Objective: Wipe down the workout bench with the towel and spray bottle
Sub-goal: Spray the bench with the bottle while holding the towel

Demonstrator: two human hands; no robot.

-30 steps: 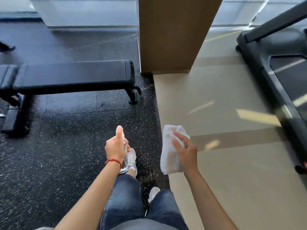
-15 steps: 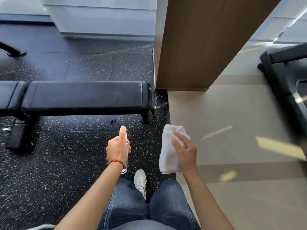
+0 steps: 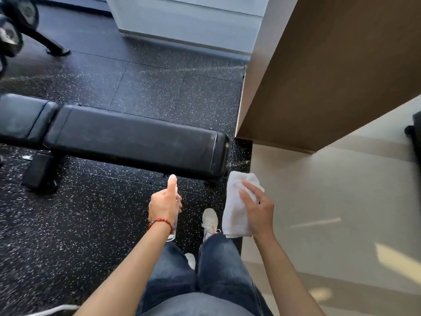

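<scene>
The black padded workout bench (image 3: 127, 140) lies across the speckled rubber floor just ahead of me, its right end near a wooden pillar. My left hand (image 3: 163, 204) grips a clear spray bottle (image 3: 173, 229), thumb raised on top, a short way in front of the bench's near edge. My right hand (image 3: 257, 209) holds a folded white towel (image 3: 237, 206) hanging down, level with the bench's right end. Neither hand touches the bench.
A wood-clad pillar (image 3: 330, 71) stands close to the bench's right end. Beige tiled floor (image 3: 330, 213) spreads to the right. Black exercise equipment (image 3: 13, 35) sits at the far left, and a dark machine's edge (image 3: 414, 131) shows at the far right.
I have walked closer: the bench now lies nearer and larger in view, right before my hands. Both hands keep the same hold on the bottle and towel.
</scene>
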